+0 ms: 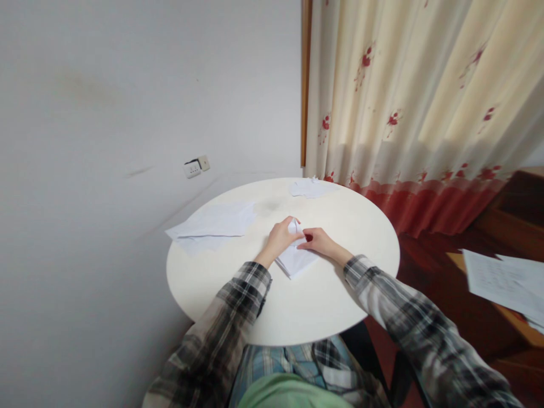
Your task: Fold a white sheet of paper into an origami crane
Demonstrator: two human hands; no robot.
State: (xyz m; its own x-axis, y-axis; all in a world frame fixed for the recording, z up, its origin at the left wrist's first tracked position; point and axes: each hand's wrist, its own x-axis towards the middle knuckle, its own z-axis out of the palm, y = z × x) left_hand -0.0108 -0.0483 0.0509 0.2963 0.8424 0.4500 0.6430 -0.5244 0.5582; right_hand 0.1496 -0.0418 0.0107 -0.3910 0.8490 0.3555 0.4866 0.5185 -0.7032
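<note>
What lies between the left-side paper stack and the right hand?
In the head view: some tabletop, then the left hand and the folded paper, lying between the stack and the right hand.

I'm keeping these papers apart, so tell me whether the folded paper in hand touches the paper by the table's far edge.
Apart. The head view shows bare white tabletop between the folded paper and the far paper.

At the middle of the round white table (314, 317) is a folded white paper (294, 263); a flat white paper stack (215, 221) lies behind to its left, irregular white paper scraps (306, 188) behind it, near the cream-and-red floral fabric curtain (416, 124).
</note>
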